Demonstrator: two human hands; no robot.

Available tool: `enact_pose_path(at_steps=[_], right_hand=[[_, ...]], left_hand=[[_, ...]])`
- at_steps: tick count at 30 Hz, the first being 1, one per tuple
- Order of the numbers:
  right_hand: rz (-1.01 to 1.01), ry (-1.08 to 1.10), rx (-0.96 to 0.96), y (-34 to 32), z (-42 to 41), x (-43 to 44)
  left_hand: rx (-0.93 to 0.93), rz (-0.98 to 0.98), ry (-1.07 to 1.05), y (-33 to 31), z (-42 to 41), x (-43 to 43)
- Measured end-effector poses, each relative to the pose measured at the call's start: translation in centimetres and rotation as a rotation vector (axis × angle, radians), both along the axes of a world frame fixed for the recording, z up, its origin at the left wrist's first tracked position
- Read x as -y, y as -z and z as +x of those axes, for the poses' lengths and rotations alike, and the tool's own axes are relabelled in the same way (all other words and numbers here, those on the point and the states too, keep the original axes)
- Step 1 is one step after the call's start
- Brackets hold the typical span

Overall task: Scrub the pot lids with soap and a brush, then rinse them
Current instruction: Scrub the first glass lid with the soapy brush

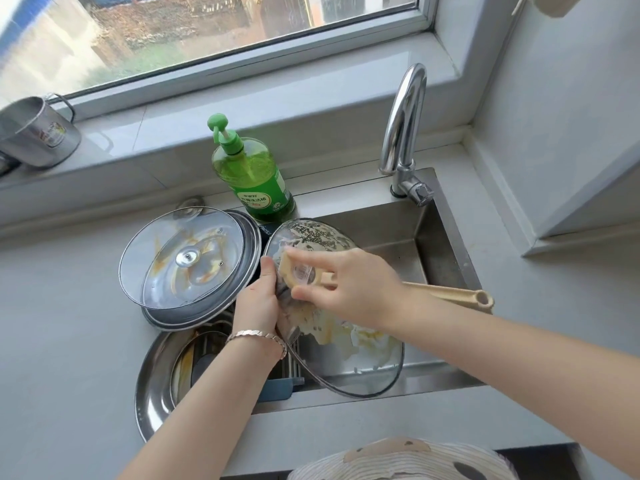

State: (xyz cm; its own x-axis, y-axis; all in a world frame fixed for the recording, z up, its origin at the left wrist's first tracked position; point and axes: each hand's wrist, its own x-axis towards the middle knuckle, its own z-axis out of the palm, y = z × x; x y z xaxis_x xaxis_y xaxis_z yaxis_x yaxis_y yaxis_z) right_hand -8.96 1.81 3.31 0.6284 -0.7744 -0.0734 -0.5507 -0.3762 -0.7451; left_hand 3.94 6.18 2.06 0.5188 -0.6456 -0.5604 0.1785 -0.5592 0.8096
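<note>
Over the sink I hold a glass pot lid (363, 368) tilted on edge, smeared with yellowish foam. My left hand (258, 303) grips its left rim. My right hand (349, 289) grips the head end of a beige long-handled brush (450, 294) and presses the round brush head against the lid's inner face. A second glass lid (187, 261) with brown streaks lies on a stack of steel lids to the left. A steel lid (152, 386) lies lower left.
A green dish soap pump bottle (256, 174) stands behind the lids. The chrome tap (405, 133) rises at the back right of the steel sink (446, 244). A metal mug (34, 133) sits on the window sill at left. Grey counter surrounds the sink.
</note>
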Motion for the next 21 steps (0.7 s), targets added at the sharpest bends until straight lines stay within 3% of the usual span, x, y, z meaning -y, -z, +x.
enact_pose_path(at_steps=[5, 9, 11, 14, 18, 21], right_hand=[[0.052, 0.101, -0.002, 0.8, -0.6, 2.3], [-0.107, -0.133, 0.025, 2.1, -1.2, -4.0], [-0.042, -0.011, -0.048, 3.0, -2.0, -1.9], [0.106, 0.176, -0.002, 4.2, -2.9, 0.2], [0.033, -0.072, 0.045, 3.7, -2.4, -4.3], [0.239, 0.283, 0.122, 5.7, -3.3, -1.2]], left_hand=[[-0.037, 0.018, -0.005, 0.3, -0.4, 0.1], [-0.092, 0.072, -0.019, 1.0, 0.6, 0.6], [-0.055, 0.086, -0.046, 1.0, 0.4, 0.6], [-0.201, 0.057, -0.136, 0.3, -0.1, 1.1], [-0.18, 0.017, -0.186, 0.4, 0.0, 1.1], [-0.208, -0.024, -0.195, 0.3, -0.2, 1.2]])
